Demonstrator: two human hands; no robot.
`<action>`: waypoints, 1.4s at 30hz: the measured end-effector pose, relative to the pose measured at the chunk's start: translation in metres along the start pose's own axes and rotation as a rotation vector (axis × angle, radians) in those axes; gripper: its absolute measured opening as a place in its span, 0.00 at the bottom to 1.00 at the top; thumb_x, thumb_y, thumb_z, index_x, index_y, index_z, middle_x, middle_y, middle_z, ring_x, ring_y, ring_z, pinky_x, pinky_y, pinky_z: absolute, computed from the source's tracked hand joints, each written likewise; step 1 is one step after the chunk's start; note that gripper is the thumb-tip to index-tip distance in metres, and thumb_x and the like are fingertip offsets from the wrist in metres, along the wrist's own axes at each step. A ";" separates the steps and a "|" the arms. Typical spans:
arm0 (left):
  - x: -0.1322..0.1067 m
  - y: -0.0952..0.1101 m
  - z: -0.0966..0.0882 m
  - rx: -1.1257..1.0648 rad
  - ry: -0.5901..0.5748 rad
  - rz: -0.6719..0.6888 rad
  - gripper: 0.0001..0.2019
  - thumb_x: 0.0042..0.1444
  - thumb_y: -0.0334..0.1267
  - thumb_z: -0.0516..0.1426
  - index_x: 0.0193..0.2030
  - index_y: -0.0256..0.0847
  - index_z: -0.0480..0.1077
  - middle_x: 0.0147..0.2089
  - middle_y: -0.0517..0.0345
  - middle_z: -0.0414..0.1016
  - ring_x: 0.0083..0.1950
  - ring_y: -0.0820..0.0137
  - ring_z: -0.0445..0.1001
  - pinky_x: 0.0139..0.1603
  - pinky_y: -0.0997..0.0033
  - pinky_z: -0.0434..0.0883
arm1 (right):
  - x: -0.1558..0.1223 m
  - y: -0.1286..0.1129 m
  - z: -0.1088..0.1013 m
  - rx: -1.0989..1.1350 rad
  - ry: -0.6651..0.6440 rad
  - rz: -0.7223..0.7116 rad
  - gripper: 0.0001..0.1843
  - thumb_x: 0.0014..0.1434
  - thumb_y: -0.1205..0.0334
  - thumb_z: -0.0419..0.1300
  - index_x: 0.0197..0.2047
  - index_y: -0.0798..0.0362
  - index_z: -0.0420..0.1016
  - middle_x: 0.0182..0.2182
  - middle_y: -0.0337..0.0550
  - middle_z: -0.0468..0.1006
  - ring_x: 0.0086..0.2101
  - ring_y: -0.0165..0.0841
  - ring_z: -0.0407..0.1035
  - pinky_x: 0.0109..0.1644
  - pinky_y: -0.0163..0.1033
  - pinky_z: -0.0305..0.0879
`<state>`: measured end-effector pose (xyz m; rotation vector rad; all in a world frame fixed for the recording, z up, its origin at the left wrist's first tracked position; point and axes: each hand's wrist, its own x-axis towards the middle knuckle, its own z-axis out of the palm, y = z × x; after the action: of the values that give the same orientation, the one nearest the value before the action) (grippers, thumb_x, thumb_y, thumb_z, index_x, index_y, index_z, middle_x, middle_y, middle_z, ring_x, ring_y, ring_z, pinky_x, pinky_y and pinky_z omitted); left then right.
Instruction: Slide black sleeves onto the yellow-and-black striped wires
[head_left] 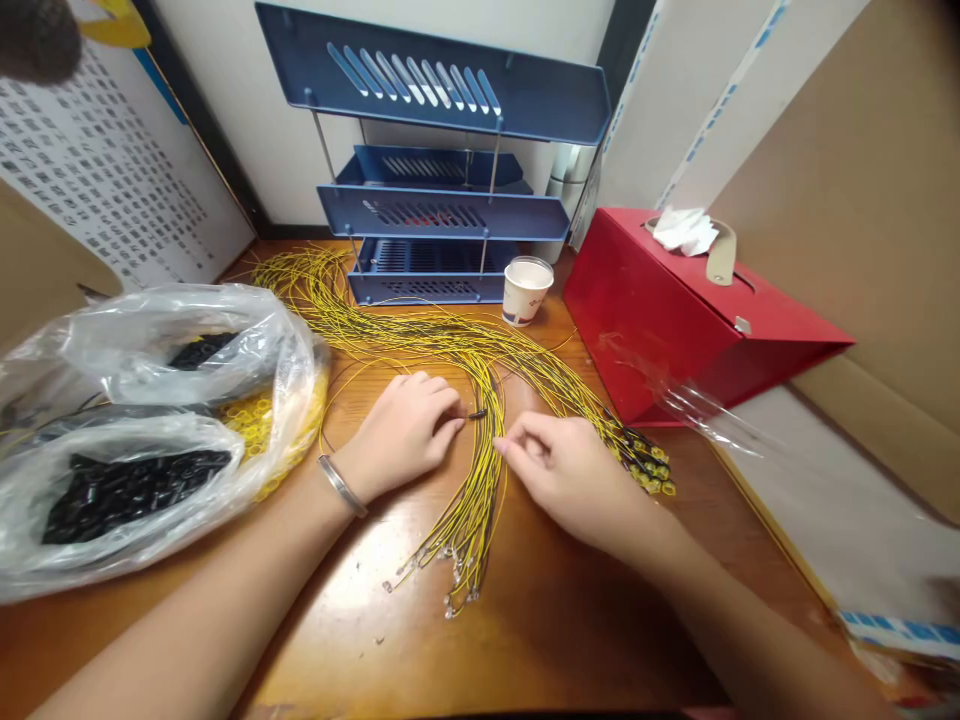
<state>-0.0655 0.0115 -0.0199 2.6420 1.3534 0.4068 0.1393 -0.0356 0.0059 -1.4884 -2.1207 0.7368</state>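
A small black sleeve [478, 412] is being pinched between the thumb and fingertips of the left hand [405, 435]. That hand is closed, knuckles up, and is being braced on the bench [540, 600], probably so that so small a part is being kept steady. A single wire [501, 442] is being gripped between the thumb and forefinger of the right hand [570, 470], whose other fingers are being curled in. The wire is being held just beside the sleeve, the two hands close together over the middle of the bench.

The gripped wire is being lifted from a bundle of yellow wires [469, 510], which is being laid in a long curve from the back of the bench to the front edge. Its bare metal ends are being fanned out near the person, seemingly so that one can be picked at a time. A second fan of wires [645, 465], with black and yellow ends, is being kept apart to the right.

To the left, two open plastic bags [247, 340] are being used for more black pieces [127, 495], within reach of the left hand. Behind, a paper cup [526, 290], a blue tray rack [442, 210] and a red box [675, 310] are being crowded against the wires. Room on the right is being narrowed by the box and by a clear film [697, 405] trailing from it.
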 end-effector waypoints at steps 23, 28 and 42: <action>-0.005 0.003 0.001 -0.143 0.260 0.101 0.07 0.62 0.36 0.53 0.33 0.39 0.69 0.30 0.60 0.73 0.34 0.70 0.67 0.52 0.58 0.62 | -0.009 0.032 -0.071 -0.599 1.126 -0.212 0.13 0.53 0.60 0.66 0.42 0.53 0.74 0.41 0.49 0.79 0.44 0.42 0.72 0.54 0.51 0.63; -0.004 0.004 0.002 -0.137 0.244 0.094 0.08 0.61 0.36 0.53 0.33 0.39 0.69 0.28 0.61 0.72 0.33 0.70 0.66 0.52 0.58 0.62 | 0.002 0.047 -0.103 -0.723 0.872 -0.004 0.22 0.55 0.56 0.62 0.53 0.51 0.72 0.54 0.54 0.75 0.54 0.50 0.68 0.62 0.63 0.56; -0.007 0.003 -0.003 -0.156 0.303 0.119 0.05 0.53 0.33 0.54 0.27 0.40 0.64 0.24 0.64 0.69 0.27 0.73 0.65 0.57 0.54 0.64 | 0.013 0.068 -0.114 -0.785 0.963 0.042 0.20 0.55 0.57 0.58 0.50 0.52 0.79 0.41 0.49 0.83 0.42 0.44 0.77 0.48 0.44 0.70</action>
<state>-0.0677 0.0040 -0.0178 2.6150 1.1825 0.9216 0.2545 0.0149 0.0489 -1.7190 -1.6043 -0.7979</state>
